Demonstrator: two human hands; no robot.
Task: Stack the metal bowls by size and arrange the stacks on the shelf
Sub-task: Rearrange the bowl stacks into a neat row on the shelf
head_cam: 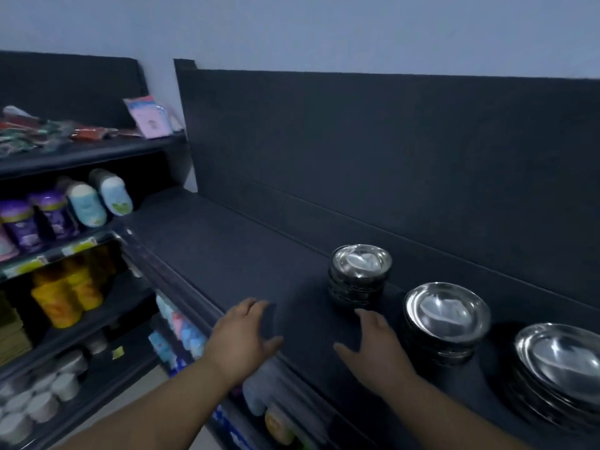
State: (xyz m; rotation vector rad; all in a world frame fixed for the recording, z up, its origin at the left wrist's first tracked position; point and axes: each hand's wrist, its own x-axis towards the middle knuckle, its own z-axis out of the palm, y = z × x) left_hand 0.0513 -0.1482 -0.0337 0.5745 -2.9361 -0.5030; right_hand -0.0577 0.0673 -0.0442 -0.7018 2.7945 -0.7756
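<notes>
Three stacks of metal bowls sit on the shelf (227,248) — small (359,274), medium (446,319), large (561,362). Left hand (242,336) and right hand (373,344) hover loose, holding nothing — looks about done, maybe just nudge the spacing.

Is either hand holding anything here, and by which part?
Nothing is held. The left hand and right hand are spread open over the shelf; the right one is near the smallest bowl stack, not gripping it.
</notes>
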